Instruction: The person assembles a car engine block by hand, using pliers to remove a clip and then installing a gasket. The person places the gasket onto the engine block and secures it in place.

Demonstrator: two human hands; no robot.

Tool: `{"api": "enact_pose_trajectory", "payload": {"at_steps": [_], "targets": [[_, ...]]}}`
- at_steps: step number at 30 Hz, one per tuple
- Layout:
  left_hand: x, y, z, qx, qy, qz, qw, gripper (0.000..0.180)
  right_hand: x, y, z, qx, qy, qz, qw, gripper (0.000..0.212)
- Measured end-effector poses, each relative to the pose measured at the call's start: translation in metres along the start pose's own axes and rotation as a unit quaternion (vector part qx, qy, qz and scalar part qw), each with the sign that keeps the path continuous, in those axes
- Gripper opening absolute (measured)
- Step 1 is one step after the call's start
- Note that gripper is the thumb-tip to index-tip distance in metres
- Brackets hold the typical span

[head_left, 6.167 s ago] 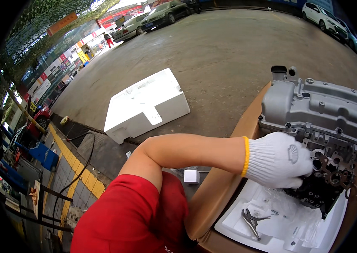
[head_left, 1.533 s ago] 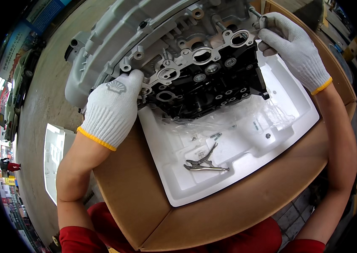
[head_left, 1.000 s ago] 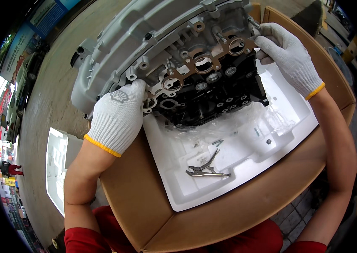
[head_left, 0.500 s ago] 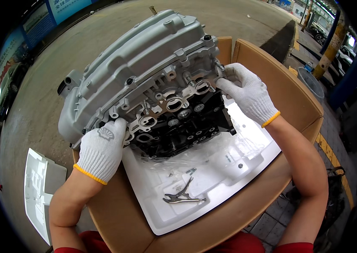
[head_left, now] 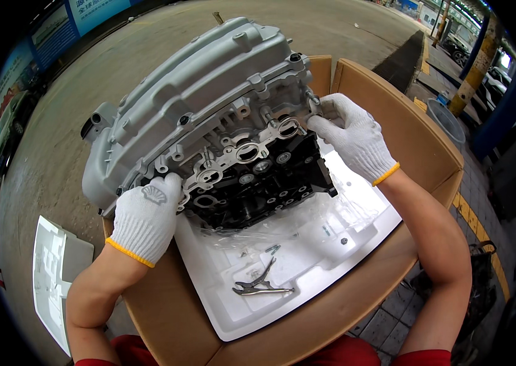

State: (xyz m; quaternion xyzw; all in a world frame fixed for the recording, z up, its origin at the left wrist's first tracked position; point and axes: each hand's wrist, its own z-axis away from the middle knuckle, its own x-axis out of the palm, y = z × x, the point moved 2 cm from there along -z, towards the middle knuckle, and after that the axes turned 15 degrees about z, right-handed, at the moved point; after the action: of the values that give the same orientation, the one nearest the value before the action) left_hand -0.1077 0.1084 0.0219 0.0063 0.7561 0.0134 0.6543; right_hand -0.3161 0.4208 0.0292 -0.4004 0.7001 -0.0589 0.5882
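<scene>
Now, compared with half a second back, we see the engine assembly [head_left: 209, 128] sitting much the same way in the view, tilted with its silver cover uppermost and its dark ported face turned toward us, though the right hand [head_left: 355, 137] has slid a little further round the far corner, and over the last second and a half the whole block has swung from nearly filling the top of the picture to lying more centred over the box. We judge from this that the block is being steadied or tipped, not yet let go. Our left hand [head_left: 145, 216], in a white knit glove with a yellow cuff, is clasped over the near lower corner of the casting, fingers curled against the gasket edge; our right hand, gloved alike, grips the opposite end by a projecting lug. The engine rests partly in the cardboard box [head_left: 404, 122], on a white foam tray [head_left: 331, 244] covered with clear plastic film. It looks heavy and awkward: pale cast aluminium above, a row of round ports with a metal gasket, black block below. A pair of locking pliers [head_left: 261, 285] lies loose on the foam (well apart from both hands), and another white foam piece [head_left: 56, 274] lies on the concrete to the left.
</scene>
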Motion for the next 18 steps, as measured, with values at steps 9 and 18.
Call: {"api": "enact_pose_trajectory", "payload": {"at_steps": [9,18], "targets": [[0.0093,-0.0029,0.0008,0.012,0.035,-0.033,0.999,0.019,-0.0058,-0.0098,0.0006,-0.004,0.0,0.052,0.999,0.044],[0.0112,-0.0038,0.0007,0.024,0.051,-0.056,0.997,0.02,-0.0064,-0.0067,-0.0004,-0.024,0.008,0.091,0.996,0.043]]}}
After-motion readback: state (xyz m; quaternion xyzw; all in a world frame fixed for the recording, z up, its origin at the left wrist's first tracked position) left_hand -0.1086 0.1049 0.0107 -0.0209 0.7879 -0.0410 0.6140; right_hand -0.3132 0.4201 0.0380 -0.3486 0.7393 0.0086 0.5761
